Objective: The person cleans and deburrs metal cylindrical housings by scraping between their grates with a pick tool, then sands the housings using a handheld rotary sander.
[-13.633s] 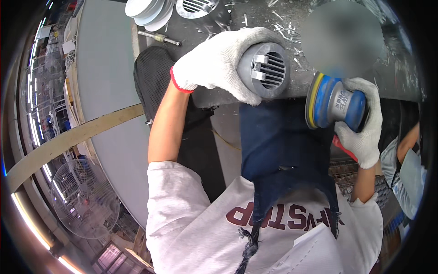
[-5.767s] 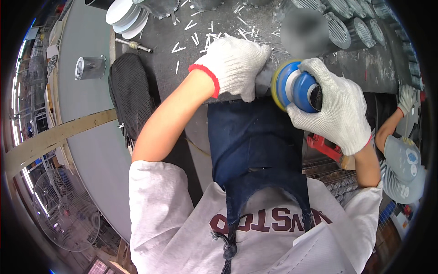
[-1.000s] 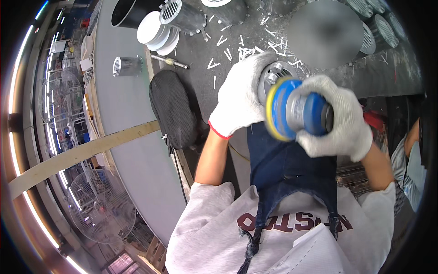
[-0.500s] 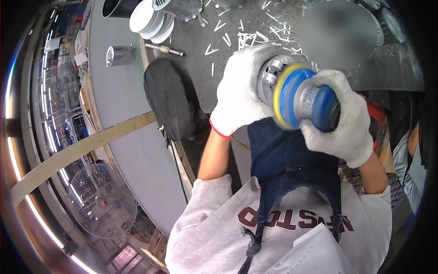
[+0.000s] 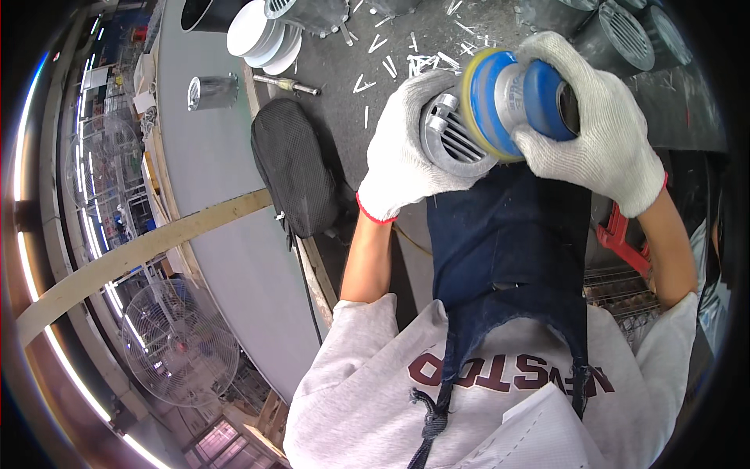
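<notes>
My left hand [image 5: 406, 152], in a white knit glove, grips a round grey metal vent grille [image 5: 449, 141] with slats, held up in front of my chest. My right hand [image 5: 601, 125], also gloved, holds a blue sander [image 5: 516, 98] with a yellow pad. The pad presses against the grille's slatted face. Below both hands hangs my dark blue apron [image 5: 508, 258].
The grey worktable [image 5: 344, 55] carries scattered white metal shavings, a stack of white discs [image 5: 262, 35], a screwdriver [image 5: 285, 82], a small metal cylinder [image 5: 211, 92] and more grilles [image 5: 625, 31] at the far right. A black mesh cushion [image 5: 297, 168] lies at the table's edge. A floor fan [image 5: 176, 344] stands lower left.
Both hands, with grille and sander, have shifted right and slightly up in the view. The sander stays pressed on the grille throughout.
</notes>
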Tool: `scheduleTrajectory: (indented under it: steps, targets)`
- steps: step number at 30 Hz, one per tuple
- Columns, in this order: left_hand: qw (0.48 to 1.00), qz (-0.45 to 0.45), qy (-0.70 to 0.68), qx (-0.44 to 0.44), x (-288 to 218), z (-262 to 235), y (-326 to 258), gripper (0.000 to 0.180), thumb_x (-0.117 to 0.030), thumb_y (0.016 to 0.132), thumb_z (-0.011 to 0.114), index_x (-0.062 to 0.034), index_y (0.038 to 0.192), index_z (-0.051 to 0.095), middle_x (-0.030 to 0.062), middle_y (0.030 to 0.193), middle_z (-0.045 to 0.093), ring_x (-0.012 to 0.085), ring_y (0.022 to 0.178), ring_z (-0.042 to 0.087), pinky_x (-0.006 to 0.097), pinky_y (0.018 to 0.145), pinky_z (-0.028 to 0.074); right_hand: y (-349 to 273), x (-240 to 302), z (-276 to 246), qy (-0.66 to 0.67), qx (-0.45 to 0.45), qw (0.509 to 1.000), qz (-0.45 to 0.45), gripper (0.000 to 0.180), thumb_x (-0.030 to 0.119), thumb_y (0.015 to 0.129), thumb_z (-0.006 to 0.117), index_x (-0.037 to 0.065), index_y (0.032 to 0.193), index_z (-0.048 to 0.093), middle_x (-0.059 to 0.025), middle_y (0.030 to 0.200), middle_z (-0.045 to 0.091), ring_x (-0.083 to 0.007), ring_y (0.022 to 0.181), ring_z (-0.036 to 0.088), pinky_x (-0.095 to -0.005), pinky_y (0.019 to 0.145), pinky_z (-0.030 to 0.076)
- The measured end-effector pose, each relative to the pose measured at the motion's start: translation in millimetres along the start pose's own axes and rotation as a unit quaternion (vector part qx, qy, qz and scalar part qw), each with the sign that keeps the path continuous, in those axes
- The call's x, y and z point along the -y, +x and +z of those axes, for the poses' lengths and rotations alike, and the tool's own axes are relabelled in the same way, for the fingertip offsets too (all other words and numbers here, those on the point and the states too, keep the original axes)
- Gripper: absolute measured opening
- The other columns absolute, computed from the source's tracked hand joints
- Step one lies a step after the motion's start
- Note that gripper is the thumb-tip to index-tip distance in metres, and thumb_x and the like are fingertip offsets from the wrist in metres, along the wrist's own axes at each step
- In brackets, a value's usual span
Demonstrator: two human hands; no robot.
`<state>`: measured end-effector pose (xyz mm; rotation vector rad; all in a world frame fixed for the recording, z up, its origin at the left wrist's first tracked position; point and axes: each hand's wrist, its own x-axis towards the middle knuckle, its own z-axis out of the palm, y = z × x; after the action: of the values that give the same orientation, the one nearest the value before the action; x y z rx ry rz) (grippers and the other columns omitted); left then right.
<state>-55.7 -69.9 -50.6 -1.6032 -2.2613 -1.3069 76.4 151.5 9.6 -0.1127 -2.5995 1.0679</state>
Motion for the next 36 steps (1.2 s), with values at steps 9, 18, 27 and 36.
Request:
scheduleTrajectory:
  steps: [9,18,27,36]
  targets:
    - [0.999,-0.022,-0.012,0.038,10.1,-9.6,-5.5,0.093,-0.028,0.055,0.099,0.0037,0.133,0.06,0.0209,0.133,0.062,0.0354,0.126,0.06,0.042,0.109,0.047,-33.7,40.3,4.9,0.056,0.071,0.996,-0.018,0.062,0.026,0.058,0.087,0.008,0.113,0.064,-0.0154,0.096,0.071,-0.0357,0.079,0.073,-0.0407,0.073,0.058]
    - [0.981,-0.124,-0.152,-0.009,-12.2,-31.3,-21.0,0.114,-0.028,0.044,0.104,-0.0022,0.141,0.048,0.0132,0.131,0.061,0.0253,0.118,0.062,0.039,0.108,0.048,-64.9,-2.3,-4.7,0.224,-0.034,0.968,0.111,0.054,0.009,0.063,0.068,0.003,0.116,0.06,-0.0045,0.099,0.062,-0.0186,0.098,0.061,-0.0321,0.097,0.048]
    - [0.981,-0.148,-0.093,-0.079,-39.0,-63.1,-19.3,0.107,-0.022,0.048,0.103,0.0014,0.138,0.051,0.0154,0.128,0.061,0.0281,0.122,0.061,0.041,0.107,0.048,-79.3,-134.4,10.9,0.627,-0.113,0.75,0.179,0.084,0.051,0.084,0.071,-0.001,0.142,0.045,-0.0145,0.132,0.06,-0.0261,0.123,0.061,-0.0388,0.109,0.048]
    - [0.899,-0.222,-0.04,-0.375,71.6,-155.6,-1.3,0.093,-0.011,0.061,0.098,-0.0012,0.135,0.043,0.0148,0.117,0.068,0.0249,0.108,0.067,0.04,0.099,0.056,-89.8,-152.5,6.5,0.687,-0.058,0.706,0.161,0.086,0.046,0.079,0.079,0.003,0.143,0.041,-0.0143,0.133,0.058,-0.0268,0.121,0.062,-0.0415,0.104,0.054]
